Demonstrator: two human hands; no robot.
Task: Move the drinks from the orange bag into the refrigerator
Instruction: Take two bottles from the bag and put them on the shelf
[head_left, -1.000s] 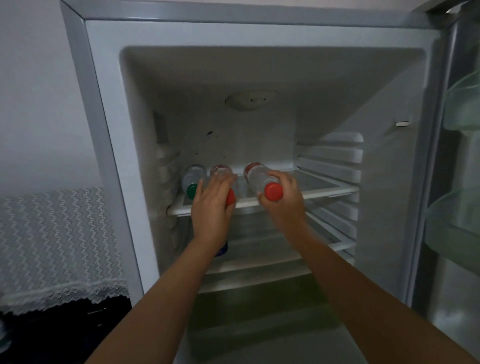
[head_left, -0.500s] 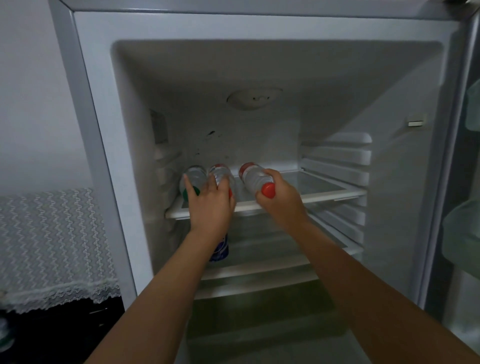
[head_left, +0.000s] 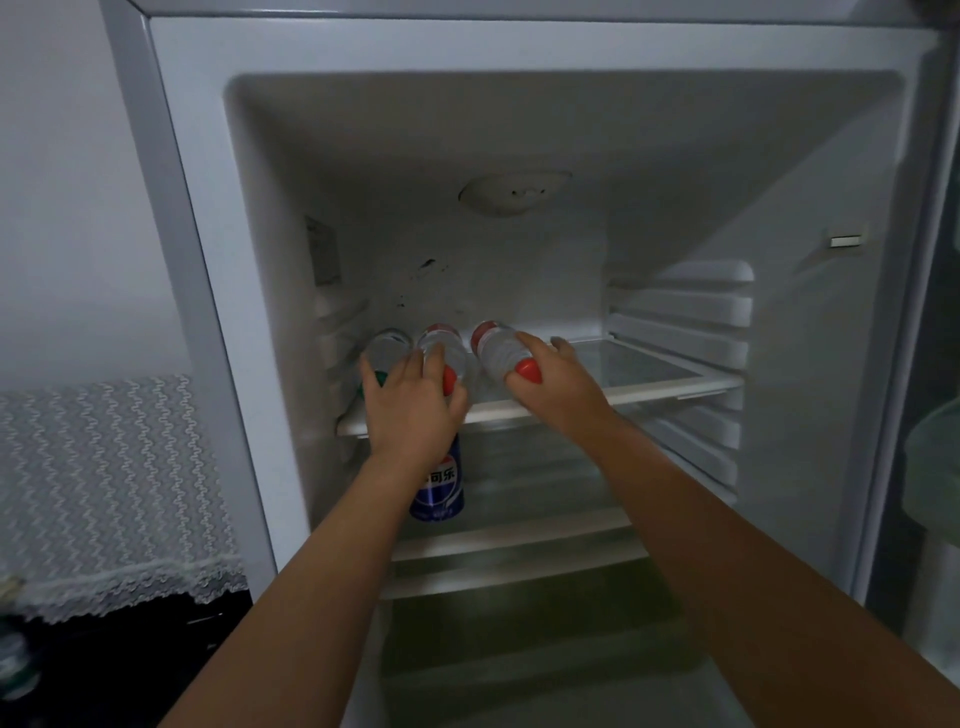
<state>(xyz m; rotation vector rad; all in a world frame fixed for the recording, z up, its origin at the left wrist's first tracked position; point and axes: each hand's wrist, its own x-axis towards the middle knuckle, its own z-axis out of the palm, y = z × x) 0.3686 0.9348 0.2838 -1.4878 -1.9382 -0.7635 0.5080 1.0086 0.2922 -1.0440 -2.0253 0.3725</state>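
The refrigerator (head_left: 519, 130) stands open in front of me. Three clear bottles lie on their sides on its top glass shelf (head_left: 665, 384), caps toward me. The left bottle (head_left: 387, 348) has a green cap. My left hand (head_left: 410, 410) wraps the middle red-capped bottle (head_left: 441, 343) near its cap. My right hand (head_left: 561, 389) grips the right red-capped bottle (head_left: 496, 345) at its cap end. A blue cola can (head_left: 439, 483) stands on the shelf below, partly behind my left wrist. The orange bag is out of view.
The right half of the top shelf holds nothing. Door bins (head_left: 935, 467) show at the far right edge. A lace-covered cabinet (head_left: 104, 483) stands left of the fridge, with a dark bottle (head_left: 18, 665) at the bottom left corner.
Both hands pushed the two red-capped bottles a little deeper onto the top shelf. My view shifted right and down, showing more of the cola can.
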